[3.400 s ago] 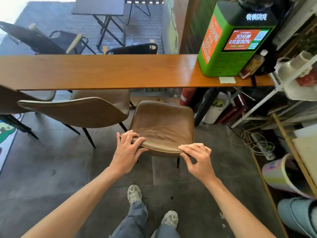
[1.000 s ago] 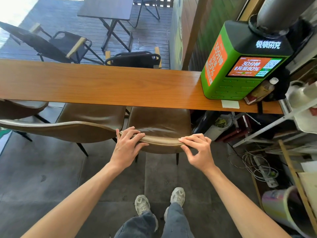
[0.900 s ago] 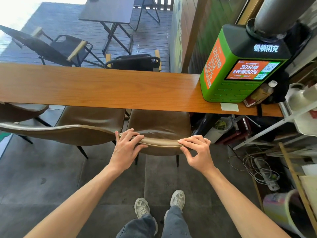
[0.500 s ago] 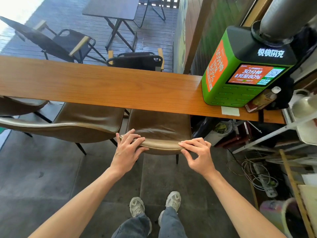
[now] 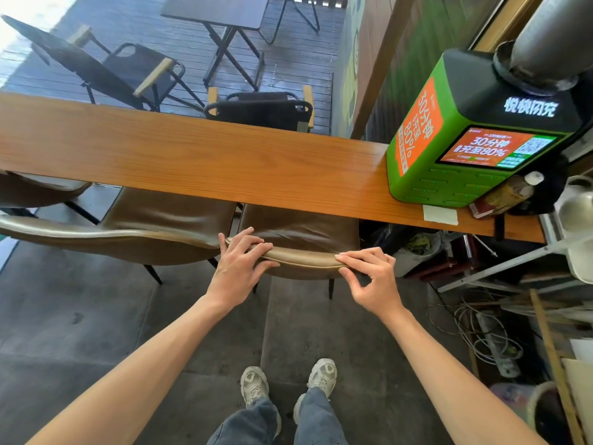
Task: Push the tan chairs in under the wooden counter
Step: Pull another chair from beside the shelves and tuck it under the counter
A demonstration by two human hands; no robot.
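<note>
A tan leather chair (image 5: pixel 301 232) stands in front of me with its seat mostly under the long wooden counter (image 5: pixel 192 159). My left hand (image 5: pixel 239 264) grips the left end of the backrest's top edge, fingers curled over it. My right hand (image 5: pixel 369 274) holds the right end, fingers over the edge and thumb below. A second tan chair (image 5: pixel 138 232) stands just left, its seat partly under the counter and its backrest touching the first chair. A third tan chair (image 5: pixel 38 187) shows at the far left edge.
A green power-bank station (image 5: pixel 475 136) and a bottle (image 5: pixel 510 194) sit on the counter's right end. Shelving, a white bucket (image 5: pixel 414 255) and loose cables (image 5: pixel 481 329) crowd the floor at right. Black folding chairs (image 5: pixel 263 110) and a table stand on the deck beyond.
The chair I hold has slid forward, so much more of its seat now lies under the counter. I have stepped closer and both hands keep their hold on the backrest.
</note>
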